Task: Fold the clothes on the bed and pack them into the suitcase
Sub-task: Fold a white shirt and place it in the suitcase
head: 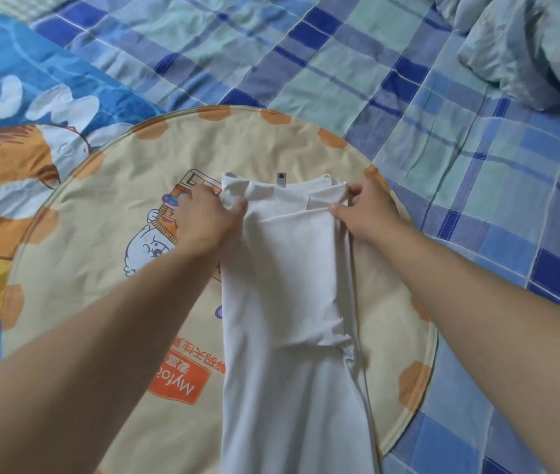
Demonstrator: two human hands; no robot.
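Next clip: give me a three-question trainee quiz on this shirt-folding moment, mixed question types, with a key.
1. True or false: the white shirt lies on the round cartoon-print mat.
2. Which part of the shirt do the left hand and right hand pinch? A) the collar-end corners B) the hem C) the neck label
3. Fill in: beneath the mat lies a blue ____ bedsheet.

Key: 1 true; 2 A; 3 plaid
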